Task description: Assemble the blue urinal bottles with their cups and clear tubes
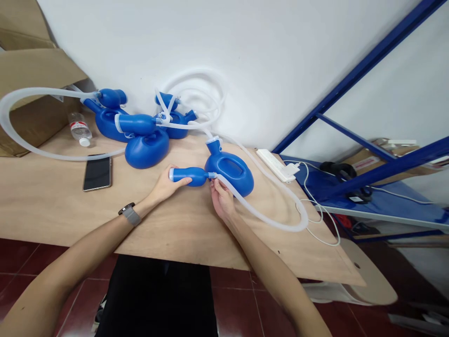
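My left hand (164,185) is closed around a small blue funnel piece (189,176) lying on the wooden table (52,206). My right hand (220,196) pinches the end of a clear hose (266,217) right where it meets the funnel's narrow tip. Just behind them stands a blue plastic bottle with a handle (231,168). The hose loops to the right and back toward the wall.
Several more blue bottles with funnels and hoses (140,133) lie at the back. A phone (97,172) and a small water bottle (80,128) are to the left, beside cardboard boxes (31,93). A white power strip (277,164) and a blue metal rack (368,173) are on the right.
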`<state>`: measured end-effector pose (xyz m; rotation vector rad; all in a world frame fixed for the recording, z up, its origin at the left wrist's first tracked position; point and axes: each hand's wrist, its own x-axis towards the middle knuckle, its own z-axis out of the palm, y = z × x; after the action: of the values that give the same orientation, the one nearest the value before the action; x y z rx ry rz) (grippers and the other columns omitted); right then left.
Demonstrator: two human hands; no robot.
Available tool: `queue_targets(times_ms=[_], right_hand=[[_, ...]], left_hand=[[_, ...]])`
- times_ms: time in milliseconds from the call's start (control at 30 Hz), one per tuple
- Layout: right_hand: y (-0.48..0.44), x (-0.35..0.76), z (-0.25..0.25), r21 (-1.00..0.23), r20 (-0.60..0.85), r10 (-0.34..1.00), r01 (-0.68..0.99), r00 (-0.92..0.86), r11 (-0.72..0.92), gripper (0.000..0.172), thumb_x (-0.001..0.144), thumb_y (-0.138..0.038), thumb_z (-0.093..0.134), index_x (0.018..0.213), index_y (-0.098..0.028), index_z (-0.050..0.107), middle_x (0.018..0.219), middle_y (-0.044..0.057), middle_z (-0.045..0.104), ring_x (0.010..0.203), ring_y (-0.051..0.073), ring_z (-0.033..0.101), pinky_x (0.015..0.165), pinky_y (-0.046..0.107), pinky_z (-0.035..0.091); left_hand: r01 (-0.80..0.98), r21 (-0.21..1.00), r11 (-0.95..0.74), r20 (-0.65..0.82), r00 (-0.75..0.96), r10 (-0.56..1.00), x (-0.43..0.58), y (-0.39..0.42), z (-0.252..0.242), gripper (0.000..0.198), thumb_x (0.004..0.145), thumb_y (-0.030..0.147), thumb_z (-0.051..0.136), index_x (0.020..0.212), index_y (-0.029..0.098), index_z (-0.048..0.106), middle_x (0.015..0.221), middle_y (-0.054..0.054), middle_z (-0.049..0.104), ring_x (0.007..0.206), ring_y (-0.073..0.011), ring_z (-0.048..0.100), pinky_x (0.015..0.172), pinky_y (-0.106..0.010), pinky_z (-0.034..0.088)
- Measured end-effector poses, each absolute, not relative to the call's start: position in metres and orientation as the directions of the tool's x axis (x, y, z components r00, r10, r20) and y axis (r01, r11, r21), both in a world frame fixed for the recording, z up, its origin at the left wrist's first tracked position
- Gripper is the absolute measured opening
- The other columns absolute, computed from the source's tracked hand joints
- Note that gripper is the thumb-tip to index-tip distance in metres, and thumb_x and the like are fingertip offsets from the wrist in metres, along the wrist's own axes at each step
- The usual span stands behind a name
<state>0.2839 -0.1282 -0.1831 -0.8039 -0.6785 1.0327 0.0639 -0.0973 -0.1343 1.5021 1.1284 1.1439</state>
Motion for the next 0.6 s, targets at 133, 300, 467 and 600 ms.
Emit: queue_targets(times_ms=[133,300,467,600], right_hand=[[-0.130,0.286,-0.181,-0.845,0.091,0.927,-0.464,0.364,0.265,0.020,0.078,-0.035,0.094,0.090,-0.026,0.079,0.090,-0.001,0.075,0.083,0.015,0.063,0.080,0.032,0.054],[-0.133,0.289,-0.173,-0.830,0.014,0.970,-0.538,0.242,0.146,0.017,0.077,-0.024,0.092,0.084,-0.026,0.077,0.079,-0.003,0.068,0.071,0.014,0.056,0.073,0.030,0.054],[-0.136,0.295,-0.167,-0.825,-0.063,0.990,-0.565,0.127,0.019,0.018,0.082,-0.019,0.087,0.077,-0.025,0.071,0.073,-0.003,0.062,0.069,0.014,0.054,0.073,0.028,0.055],[-0.137,0.301,-0.163,-0.783,-0.144,0.988,-0.617,0.053,-0.081,0.015,0.081,-0.012,0.085,0.081,-0.023,0.075,0.073,-0.003,0.061,0.067,0.012,0.054,0.068,0.024,0.055]], left_hand=[[0.166,0.962,-0.215,0.191,0.149,0.970,0.064,-0.099,-0.135,0.062,0.069,0.058,0.095,0.105,0.021,0.061,0.097,-0.002,0.067,0.090,-0.0214,0.064,0.083,-0.034,0.050],[0.210,0.946,-0.246,0.215,0.158,0.964,0.063,-0.101,-0.136,0.063,0.070,0.060,0.093,0.106,0.021,0.059,0.099,-0.003,0.068,0.094,-0.0236,0.066,0.087,-0.036,0.051],[0.267,0.916,-0.299,0.264,0.158,0.951,0.063,-0.105,-0.137,0.064,0.072,0.062,0.092,0.110,0.022,0.060,0.105,-0.004,0.070,0.099,-0.0250,0.067,0.089,-0.036,0.052],[0.339,0.859,-0.383,0.340,0.179,0.923,0.059,-0.107,-0.136,0.065,0.075,0.063,0.092,0.114,0.022,0.061,0.112,-0.006,0.071,0.105,-0.0279,0.069,0.094,-0.039,0.053]])
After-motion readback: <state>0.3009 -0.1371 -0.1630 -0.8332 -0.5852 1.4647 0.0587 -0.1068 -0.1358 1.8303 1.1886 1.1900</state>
